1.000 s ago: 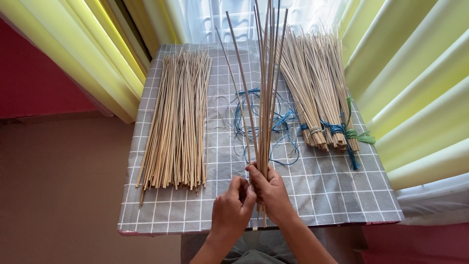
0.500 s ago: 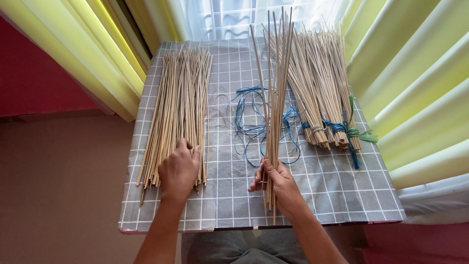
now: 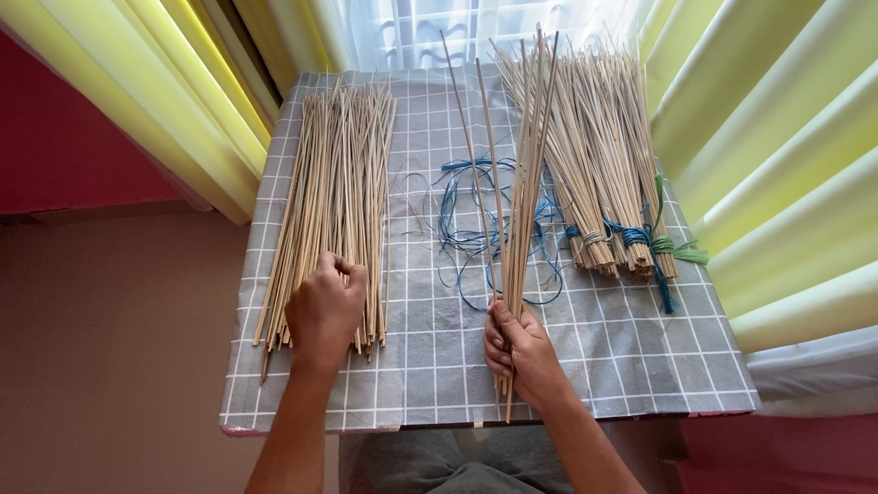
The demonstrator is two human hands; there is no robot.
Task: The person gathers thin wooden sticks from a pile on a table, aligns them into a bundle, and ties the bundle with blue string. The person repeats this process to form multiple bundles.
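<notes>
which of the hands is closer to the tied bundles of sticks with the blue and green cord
Right. The right hand grips a handful of sticks near the table's middle, just left of the tied bundles. The left hand rests on the loose pile at the far left side.

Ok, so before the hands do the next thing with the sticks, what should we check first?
1. Right hand has a firm hold on its small bunch of sticks: ok, fingers wrapped round the lower end.
2. The bunch stays together: not ok, the tops fan apart.
3. Left hand is on the loose pile of sticks: ok, fingers curled on its lower end.
4. Left hand has picked out a stick: cannot tell, the fingers hide it.
5. Blue string is free of the held bunch: cannot tell, the sticks cross over it.
6. Tied bundles lie out of the way: ok, off to the right on the checked cloth.
</notes>
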